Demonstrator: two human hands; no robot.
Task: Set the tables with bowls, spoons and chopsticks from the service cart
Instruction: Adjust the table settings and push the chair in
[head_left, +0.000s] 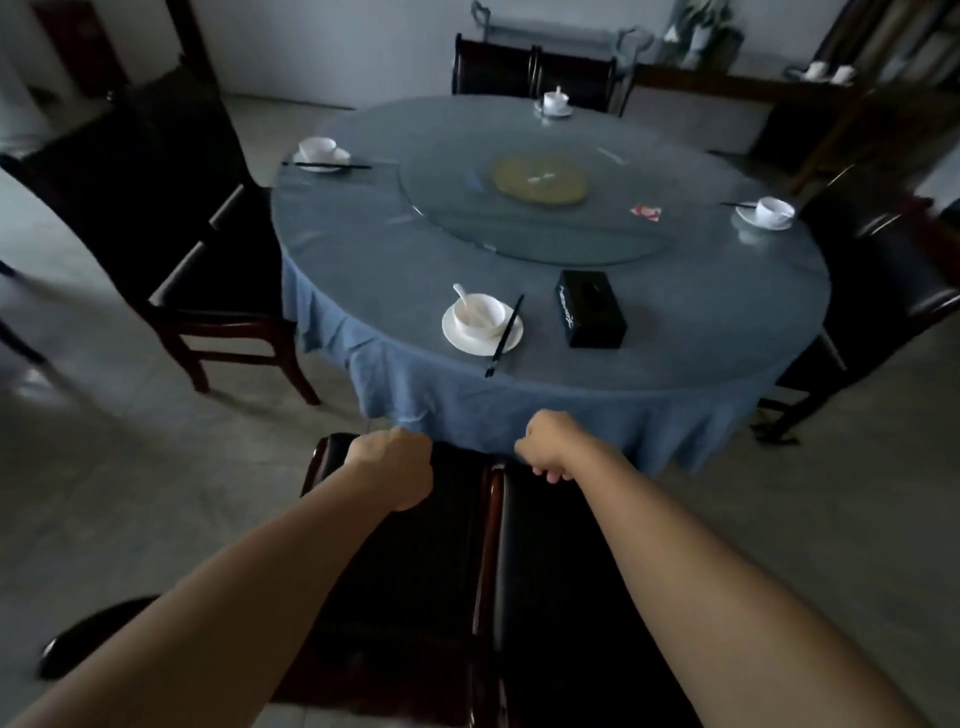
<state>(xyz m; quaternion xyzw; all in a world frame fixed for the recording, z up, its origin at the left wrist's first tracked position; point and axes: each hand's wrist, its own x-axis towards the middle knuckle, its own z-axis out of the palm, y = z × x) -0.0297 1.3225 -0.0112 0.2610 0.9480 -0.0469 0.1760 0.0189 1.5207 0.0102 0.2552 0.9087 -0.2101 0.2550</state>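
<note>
A round table with a blue cloth (519, 415) stands ahead of me. The nearest setting is a white bowl (480, 317) on a saucer (462, 343), with a spoon (460, 293) in the bowl and black chopsticks (506, 332) across the saucer's right edge. Three more bowl settings sit at the left (318, 149), far (557, 101) and right (774, 211) edges. My left hand (395, 467) grips the top of the left dark chair (405, 571) in front of me. My right hand (545, 447) curls over the top of the right dark chair (561, 571).
A glass turntable (519, 244) fills the table's middle, a black tissue box (589, 309) lies near the front setting, and a red packet (645, 212) lies further right. Dark chairs stand at left (208, 218), right (893, 291) and far (493, 67). A metal-framed cart (561, 31) stands behind.
</note>
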